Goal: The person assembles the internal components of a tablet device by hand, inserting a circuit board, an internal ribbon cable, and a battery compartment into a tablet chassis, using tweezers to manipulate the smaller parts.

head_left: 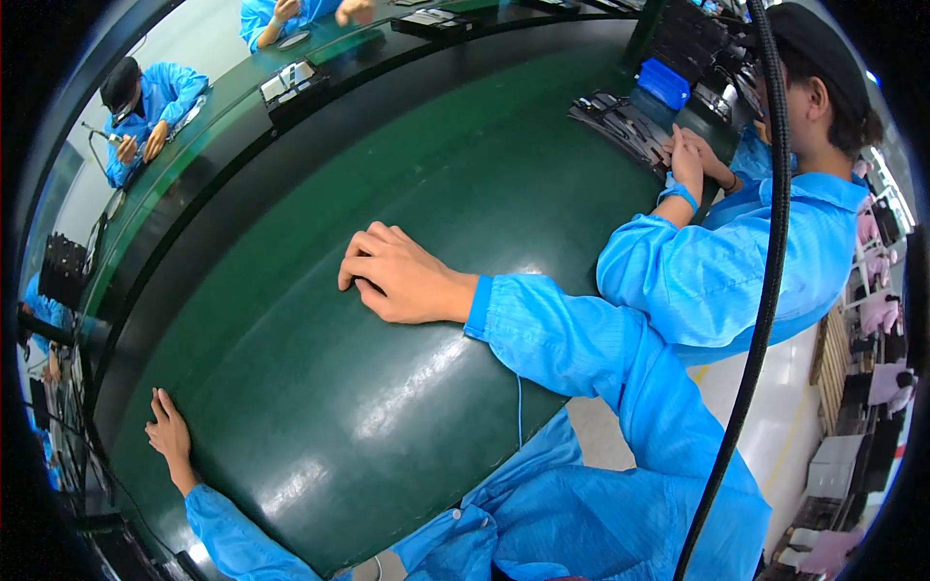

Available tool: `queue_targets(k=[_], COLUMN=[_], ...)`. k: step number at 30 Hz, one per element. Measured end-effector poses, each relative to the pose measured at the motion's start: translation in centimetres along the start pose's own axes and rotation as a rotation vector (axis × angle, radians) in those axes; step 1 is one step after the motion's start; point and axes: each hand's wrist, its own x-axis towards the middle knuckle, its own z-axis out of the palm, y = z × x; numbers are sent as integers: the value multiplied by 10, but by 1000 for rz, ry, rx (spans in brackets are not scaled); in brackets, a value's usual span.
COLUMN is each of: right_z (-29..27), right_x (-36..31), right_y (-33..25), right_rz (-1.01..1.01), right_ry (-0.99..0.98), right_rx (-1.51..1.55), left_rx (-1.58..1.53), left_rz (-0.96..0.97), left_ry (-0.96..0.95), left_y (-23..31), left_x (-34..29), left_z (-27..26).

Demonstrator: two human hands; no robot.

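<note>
The green tabletop [320,368] stretches beneath both of my arms. My right hand [407,276] rests near its middle, palm down, with bent fingers and the thumb held apart from them. No object shows in it. Far to the left, by the table's edge, lies my left hand [170,436] with its fingers stretched out and nothing in them. Blue sleeves cover both of my forearms.
A co-worker [736,242] in blue sits close at my right, hands together beside several dark flat parts [625,126]. Behind those stands a blue bin [664,84]. A black cable [770,242] hangs down the right side. Past a dark conveyor-like strip, other people [155,107] work.
</note>
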Motion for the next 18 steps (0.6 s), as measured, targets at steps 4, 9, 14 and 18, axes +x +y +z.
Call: queue_targets(k=[4, 9, 14, 18], right_z=[1, 1, -1, -2], right_x=[1, 5, 8, 8], right_y=[1, -1, 0, -3], right_rz=[3, -1, 11, 17], right_ry=[-16, -10, -18, -24], right_rx=[3, 26, 28, 24], left_rx=[76, 151, -34, -79], left_rz=[30, 131, 130, 120], left_ry=[134, 222, 112, 15], left_y=[-9, -31, 1, 7], left_x=[1, 21, 12, 4], left_z=[17, 22, -6, -25])
